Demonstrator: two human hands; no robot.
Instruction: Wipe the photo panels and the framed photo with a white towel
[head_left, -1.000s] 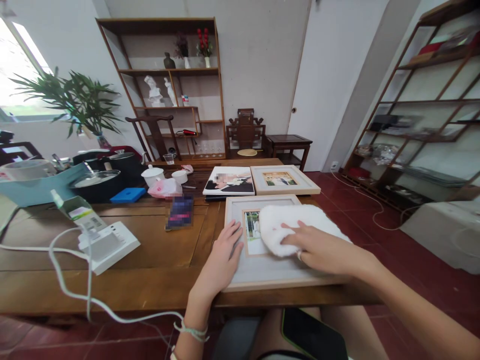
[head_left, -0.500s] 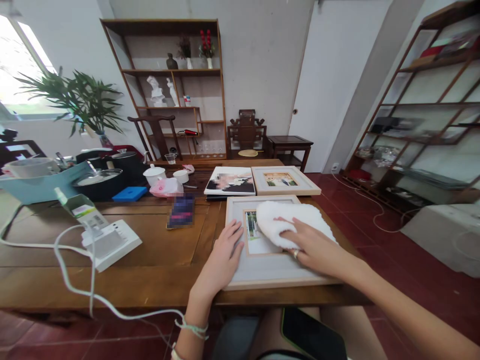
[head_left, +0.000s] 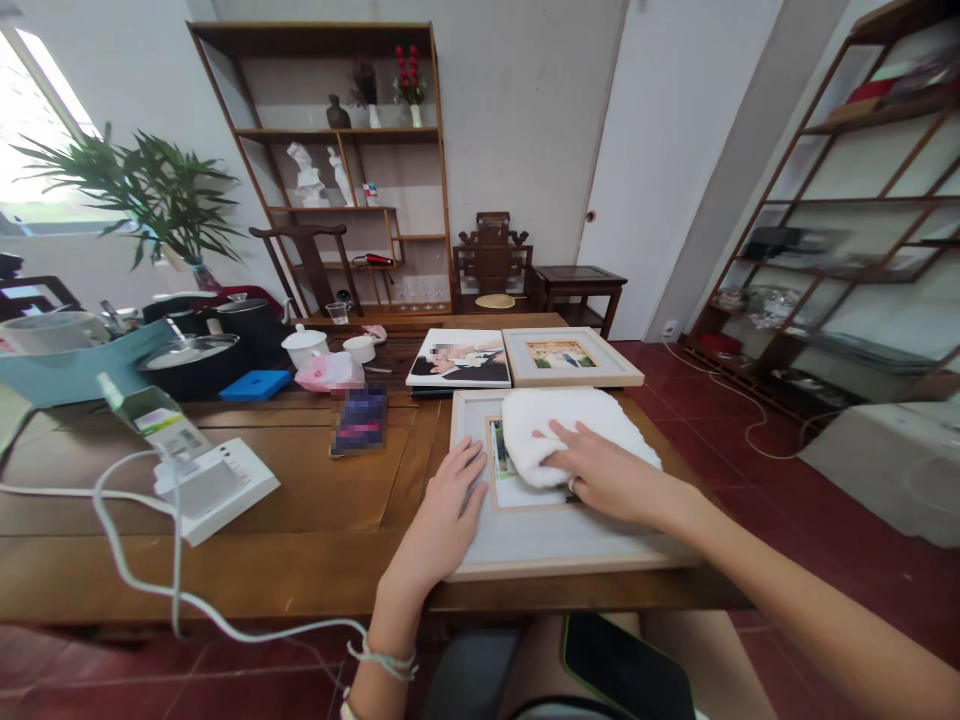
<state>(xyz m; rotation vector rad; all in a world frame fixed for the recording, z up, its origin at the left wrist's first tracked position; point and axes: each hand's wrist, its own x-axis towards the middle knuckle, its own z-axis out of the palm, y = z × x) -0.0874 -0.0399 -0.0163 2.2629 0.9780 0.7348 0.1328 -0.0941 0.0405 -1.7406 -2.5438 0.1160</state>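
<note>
A large light-wood picture frame [head_left: 540, 545] lies flat at the near edge of the wooden table [head_left: 300, 480]. My left hand [head_left: 442, 515] rests flat on the frame's left border with fingers stretched out. My right hand [head_left: 611, 475] presses a fluffy white cloth [head_left: 559, 425] onto the glass over the photo, fingers laid on the cloth. The cloth hides most of the photo.
Two more pictures lie beyond it: an unframed print [head_left: 459, 358] and a smaller framed photo [head_left: 570, 357]. On the left are a white device [head_left: 214, 485] with a cable, an open carton [head_left: 150, 415], pots [head_left: 191, 360], cups and a blue box. A phone [head_left: 622, 670] lies on my lap.
My right hand has slid the white cloth up and to the left across the glass. My left hand has stayed on the frame's left border.
</note>
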